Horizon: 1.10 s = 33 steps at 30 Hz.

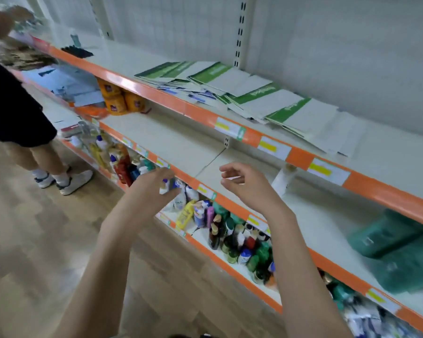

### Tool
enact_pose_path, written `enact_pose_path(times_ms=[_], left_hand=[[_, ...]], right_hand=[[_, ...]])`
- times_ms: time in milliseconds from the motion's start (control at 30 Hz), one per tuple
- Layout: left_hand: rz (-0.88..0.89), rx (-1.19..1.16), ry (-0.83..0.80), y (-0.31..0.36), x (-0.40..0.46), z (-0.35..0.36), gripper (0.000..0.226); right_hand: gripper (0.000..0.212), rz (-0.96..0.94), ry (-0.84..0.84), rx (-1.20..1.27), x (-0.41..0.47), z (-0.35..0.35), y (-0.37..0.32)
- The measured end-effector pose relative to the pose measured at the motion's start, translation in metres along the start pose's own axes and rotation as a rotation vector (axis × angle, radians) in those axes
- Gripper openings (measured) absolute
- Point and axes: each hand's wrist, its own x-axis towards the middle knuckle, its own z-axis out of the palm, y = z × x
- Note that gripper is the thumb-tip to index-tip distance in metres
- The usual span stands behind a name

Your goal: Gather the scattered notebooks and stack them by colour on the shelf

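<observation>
My bare left grip (154, 184) and right grip (244, 184) hover loose-fingered, empty; flat, glossy green-and-white notebooks (242, 93) sprawl across the smooth, orange-edged shelf (195, 113).

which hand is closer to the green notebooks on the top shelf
Right. The right hand is raised below the green notebooks, in front of the shelf under them. The left hand is farther left, over the bottles.
</observation>
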Motion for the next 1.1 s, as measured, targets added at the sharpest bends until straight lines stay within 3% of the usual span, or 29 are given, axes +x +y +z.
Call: enact_pose_path(times_ms=[533,867,1100], left_hand=[[0.432,-0.122,-0.137,0.054,0.197,0.017,0.037],[0.63,-0.133,-0.159,0.047,0.321,-0.009,0.033],[0.656,-0.12,-0.209,0.024,0.37,-0.018,0.032]], right_hand=[[0.022,0.068,0.518,-0.029,0.077,-0.075,0.008],[0.023,0.109,0.692,-0.027,0.174,-0.056,-0.014],[0.024,0.155,0.743,-0.063,0.223,-0.043,-0.016]])
